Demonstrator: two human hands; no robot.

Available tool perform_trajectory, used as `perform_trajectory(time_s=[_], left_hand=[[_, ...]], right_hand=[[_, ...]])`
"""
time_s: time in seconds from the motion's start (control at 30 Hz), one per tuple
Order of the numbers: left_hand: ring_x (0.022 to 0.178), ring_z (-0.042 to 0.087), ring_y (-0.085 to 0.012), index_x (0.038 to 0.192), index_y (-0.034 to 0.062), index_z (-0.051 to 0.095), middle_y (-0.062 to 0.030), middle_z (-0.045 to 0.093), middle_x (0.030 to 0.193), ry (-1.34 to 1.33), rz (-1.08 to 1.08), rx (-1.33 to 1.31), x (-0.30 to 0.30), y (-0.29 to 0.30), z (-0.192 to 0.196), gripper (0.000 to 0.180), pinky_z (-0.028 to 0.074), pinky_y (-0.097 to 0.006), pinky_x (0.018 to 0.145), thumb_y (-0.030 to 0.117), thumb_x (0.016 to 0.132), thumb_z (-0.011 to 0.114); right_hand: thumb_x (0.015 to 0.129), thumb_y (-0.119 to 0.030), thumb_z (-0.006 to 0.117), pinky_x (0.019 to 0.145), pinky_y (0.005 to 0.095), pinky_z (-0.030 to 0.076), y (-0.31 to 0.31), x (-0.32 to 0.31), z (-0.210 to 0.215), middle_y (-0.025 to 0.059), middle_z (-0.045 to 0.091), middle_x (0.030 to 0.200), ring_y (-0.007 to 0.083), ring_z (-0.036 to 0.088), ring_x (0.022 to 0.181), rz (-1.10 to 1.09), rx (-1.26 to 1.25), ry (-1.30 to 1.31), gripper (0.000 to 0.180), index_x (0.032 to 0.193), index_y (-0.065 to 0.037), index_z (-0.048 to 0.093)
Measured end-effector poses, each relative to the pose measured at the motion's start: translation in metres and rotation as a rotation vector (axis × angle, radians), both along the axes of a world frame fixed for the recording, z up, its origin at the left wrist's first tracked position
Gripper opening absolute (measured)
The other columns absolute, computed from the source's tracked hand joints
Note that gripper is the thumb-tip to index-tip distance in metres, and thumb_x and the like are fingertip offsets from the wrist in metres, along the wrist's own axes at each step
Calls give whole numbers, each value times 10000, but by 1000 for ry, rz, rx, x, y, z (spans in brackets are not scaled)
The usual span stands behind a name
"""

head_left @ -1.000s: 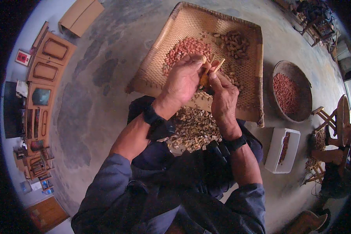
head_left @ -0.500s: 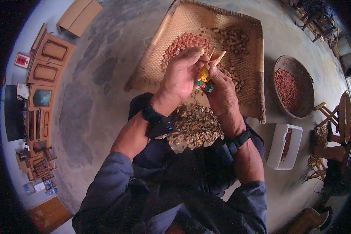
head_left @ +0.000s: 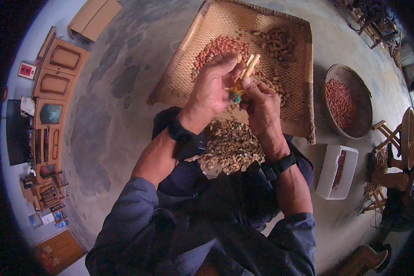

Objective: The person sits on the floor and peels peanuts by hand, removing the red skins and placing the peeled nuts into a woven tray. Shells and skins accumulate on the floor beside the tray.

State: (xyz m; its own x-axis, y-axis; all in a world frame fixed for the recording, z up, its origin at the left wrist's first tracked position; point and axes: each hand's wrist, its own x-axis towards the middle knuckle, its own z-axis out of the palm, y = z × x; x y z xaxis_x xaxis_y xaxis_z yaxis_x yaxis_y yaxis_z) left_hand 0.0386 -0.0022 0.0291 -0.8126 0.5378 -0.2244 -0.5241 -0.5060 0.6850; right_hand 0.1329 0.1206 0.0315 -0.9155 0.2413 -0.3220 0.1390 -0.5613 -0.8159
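The left hand (head_left: 214, 87) and the right hand (head_left: 261, 103) close their fingers together on a wooden peanut cracker (head_left: 247, 71), above the woven tray (head_left: 299, 83); shelled peanuts (head_left: 218, 48) lie at eleven o'clock.

Grey concrete floor (head_left: 124, 106) carrying everything. Square woven tray (head_left: 303, 92) lying at upper centre. Round basket (head_left: 363, 99) of red kernels sitting at right. White rectangular tub (head_left: 329, 172) resting below it. Cardboard box (head_left: 93, 17) lying at upper left.
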Motion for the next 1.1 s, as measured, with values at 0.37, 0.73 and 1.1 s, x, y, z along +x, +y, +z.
perform_trajectory(time_s=[0.37,0.73,1.1], left_hand=[[978,708,-324,1126,69,646,-229,703,1101,33,-69,187,-2,-1,18,169,601,-410,771,176,1001,609],[1109,682,-362,1141,40,643,-190,711,1031,49,-17,161,-4,-2,13,187,577,-444,901,160,1002,605],[1019,699,-296,1159,74,625,-171,706,1034,30,-99,110,-5,-4,13,190,587,-404,830,185,1006,599]], right_hand=[[908,-106,747,765,268,523,-8,4,-6,99,711,1078,144,656,883,-58,-43,209,482,1325,68,581],[907,-105,728,937,291,500,-22,13,3,94,657,1188,142,621,1057,-61,305,244,611,1445,56,488],[939,-188,720,818,278,507,-25,16,11,98,663,1164,134,620,972,-127,245,211,530,1376,57,549]])
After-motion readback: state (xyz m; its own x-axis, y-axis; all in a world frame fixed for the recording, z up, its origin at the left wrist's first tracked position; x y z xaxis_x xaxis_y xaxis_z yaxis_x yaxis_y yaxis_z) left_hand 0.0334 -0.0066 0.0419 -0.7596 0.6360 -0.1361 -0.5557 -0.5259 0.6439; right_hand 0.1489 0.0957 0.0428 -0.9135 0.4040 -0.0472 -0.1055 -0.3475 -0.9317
